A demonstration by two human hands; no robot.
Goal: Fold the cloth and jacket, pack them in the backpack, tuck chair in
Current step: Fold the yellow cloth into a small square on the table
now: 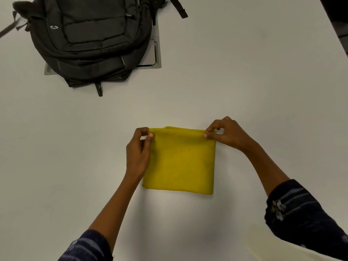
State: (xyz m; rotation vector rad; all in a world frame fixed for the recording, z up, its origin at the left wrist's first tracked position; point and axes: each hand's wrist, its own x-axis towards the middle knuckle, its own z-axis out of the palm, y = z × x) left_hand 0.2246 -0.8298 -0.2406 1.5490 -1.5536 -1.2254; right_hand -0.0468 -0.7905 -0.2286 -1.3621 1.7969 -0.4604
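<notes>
Left hand (138, 153) and right hand (228, 133) pinch the folded cloth's (180, 162) far corners; backpack (90, 38) lies beyond, nearer the left.

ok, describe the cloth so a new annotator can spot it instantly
On the white table, look in the near middle, well below and right of the black backpack at the far left corner. The cloth lies flat as a folded square, its two far corners pinched by the left hand and right hand. It's the only bright yellow thing there.
</notes>
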